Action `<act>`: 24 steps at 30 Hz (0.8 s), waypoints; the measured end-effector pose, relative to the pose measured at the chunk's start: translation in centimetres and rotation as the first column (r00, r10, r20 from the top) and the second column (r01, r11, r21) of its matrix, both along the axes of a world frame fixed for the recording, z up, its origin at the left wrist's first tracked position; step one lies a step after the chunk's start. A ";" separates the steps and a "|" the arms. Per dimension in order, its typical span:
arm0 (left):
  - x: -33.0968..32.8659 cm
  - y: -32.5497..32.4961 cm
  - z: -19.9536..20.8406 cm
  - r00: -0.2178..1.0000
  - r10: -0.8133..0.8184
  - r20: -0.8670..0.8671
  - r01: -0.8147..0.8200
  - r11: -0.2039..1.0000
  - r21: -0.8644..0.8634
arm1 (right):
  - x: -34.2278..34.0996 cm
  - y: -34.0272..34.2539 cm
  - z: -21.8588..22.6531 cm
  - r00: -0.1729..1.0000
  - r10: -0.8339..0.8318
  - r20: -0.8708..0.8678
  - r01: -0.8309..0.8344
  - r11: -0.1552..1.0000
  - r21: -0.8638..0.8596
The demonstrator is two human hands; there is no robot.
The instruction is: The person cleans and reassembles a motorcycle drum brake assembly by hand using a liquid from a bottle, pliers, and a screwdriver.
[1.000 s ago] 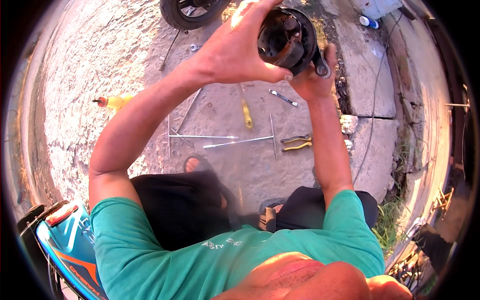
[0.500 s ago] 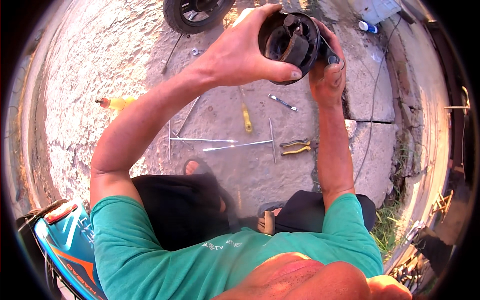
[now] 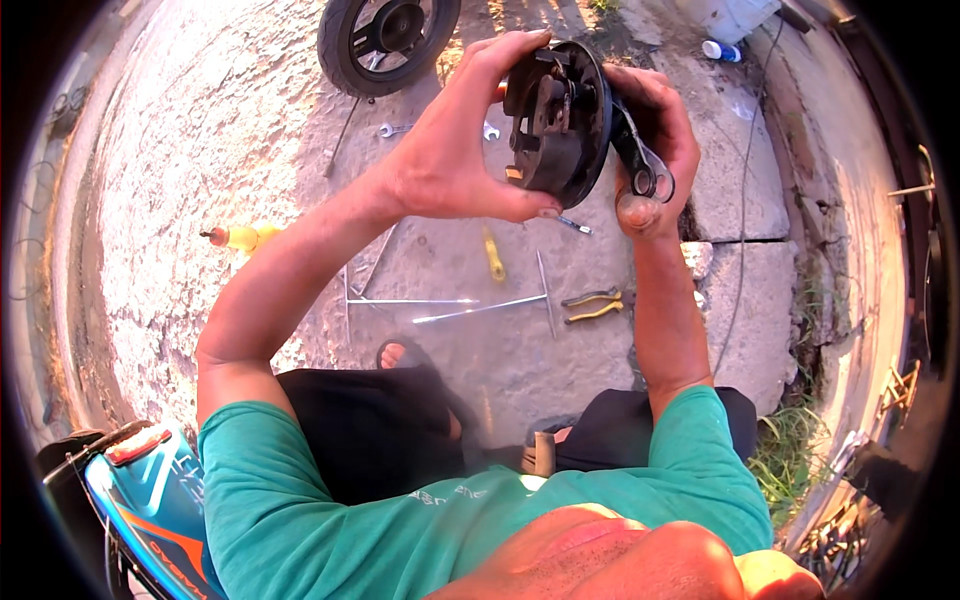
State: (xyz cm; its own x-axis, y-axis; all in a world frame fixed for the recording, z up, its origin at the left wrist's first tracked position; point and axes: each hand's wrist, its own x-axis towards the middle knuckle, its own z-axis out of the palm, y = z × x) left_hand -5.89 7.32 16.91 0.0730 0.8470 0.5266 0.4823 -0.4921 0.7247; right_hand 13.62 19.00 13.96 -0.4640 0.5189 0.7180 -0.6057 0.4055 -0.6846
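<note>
Up in front of me is a black drum brake plate (image 3: 585, 130), its curved brake shoes (image 3: 545, 125) facing left. My left hand (image 3: 445, 150) grips its left side, with the thumb along the lower rim and the fingers over the top. From the right, my right hand (image 3: 665, 125) is closed around the back of the plate. A metal brake lever arm (image 3: 645, 160) sticks out there beside the right thumb. The plate hides part of the right fingers.
On the concrete lie two T-handle wrenches (image 3: 410, 301) (image 3: 490, 308), a yellow-handled screwdriver (image 3: 494, 255), pliers (image 3: 592, 304) and an open-end wrench (image 3: 392, 130). A small wheel (image 3: 335, 50) is at the far side. A yellow bottle (image 3: 240, 238) lies left, a blue-and-white can (image 3: 720, 50) far right.
Both hands have turned the brake plate so its shoes face more to the left and its rim shows edge-on. The plate has come slightly lower and nearer, and the lever arm shows more.
</note>
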 end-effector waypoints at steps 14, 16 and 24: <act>-0.2 0.3 0.8 0.973 0.117 -0.198 -0.089 0.985 0.145 | 0.3 -0.8 1.1 0.998 -0.009 0.065 0.018 0.988 -0.153; -0.7 0.4 0.7 0.967 0.139 -0.211 -0.104 0.980 0.171 | 0.2 -1.4 1.7 0.995 0.012 0.104 0.006 0.986 -0.166; -1.9 0.8 1.4 0.857 0.298 -0.420 -0.126 0.912 0.390 | -0.5 -1.9 1.9 0.995 0.013 0.097 -0.008 0.999 -0.052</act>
State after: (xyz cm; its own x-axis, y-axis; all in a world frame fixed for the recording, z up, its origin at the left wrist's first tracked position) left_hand -7.77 8.15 18.30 0.2188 0.6460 0.7313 0.8371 -0.5094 0.1996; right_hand 13.07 17.07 15.82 -0.5359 0.5490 0.6414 -0.5391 0.3622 -0.7604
